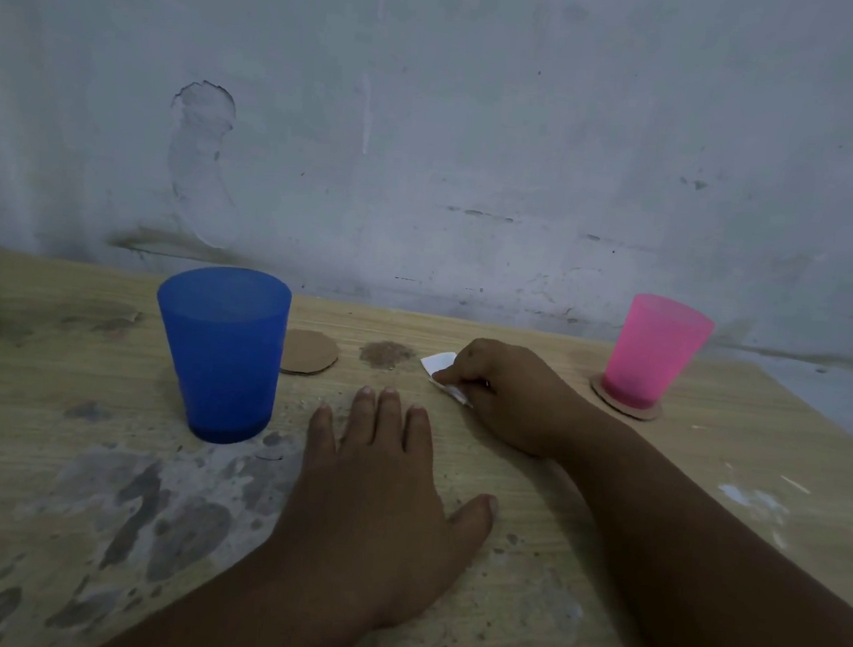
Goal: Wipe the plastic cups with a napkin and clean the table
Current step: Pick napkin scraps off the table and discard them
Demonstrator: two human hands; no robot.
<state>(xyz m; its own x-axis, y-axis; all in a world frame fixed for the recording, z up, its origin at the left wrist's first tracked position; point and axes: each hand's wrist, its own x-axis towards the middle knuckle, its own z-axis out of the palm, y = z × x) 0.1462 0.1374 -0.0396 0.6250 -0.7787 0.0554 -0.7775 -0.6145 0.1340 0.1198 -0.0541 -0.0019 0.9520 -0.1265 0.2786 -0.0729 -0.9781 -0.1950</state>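
Pinching the white napkin [445,371] on the table [73,385] just right of a brown dust patch [385,355] not yet wiped, the right hand [505,397] seems mid table-cleaning, the left hand [379,484] spread flat; whether the blue cup [221,351] and pink cup [656,351] are wiped cannot be told.

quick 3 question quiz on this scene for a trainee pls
1. True or false: the pink cup stands on a cardboard disc.
2. Which hand holds the white napkin? A) left hand B) right hand
3. Fill in: the brown dirt patch lies between the napkin and the bare disc beside the ____ cup.

Key: 1 true; 2 B; 3 blue cup.
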